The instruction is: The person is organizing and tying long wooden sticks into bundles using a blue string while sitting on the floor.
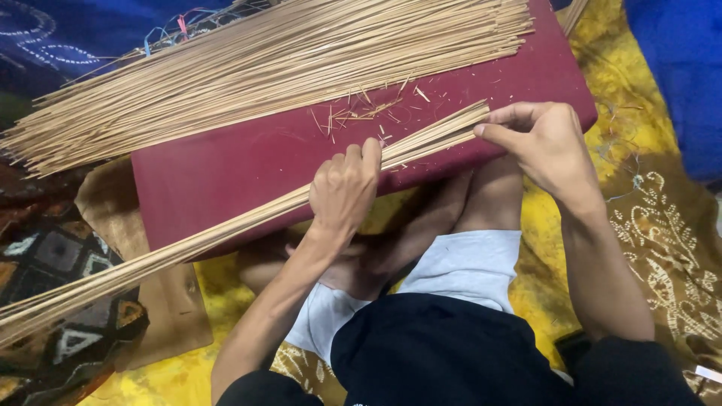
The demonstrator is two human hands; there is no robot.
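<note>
left hand [344, 188] clenched round bundle of thin sticks [226, 225] mid-length, over maroon board [226, 169] | right hand [545, 143] pinching bundle's squared end | risk: long tail beyond left fist sags, loose fist lets sticks fan out | big stick pile [263, 68] lies well beyond the grip

Warm, fairly bright indoor light falls from above — colours look saturated, no harsh glare. Soft shadows pool beneath the maroon board [248, 162] and between the legs. Focus is sharp; edges bend slightly.
</note>
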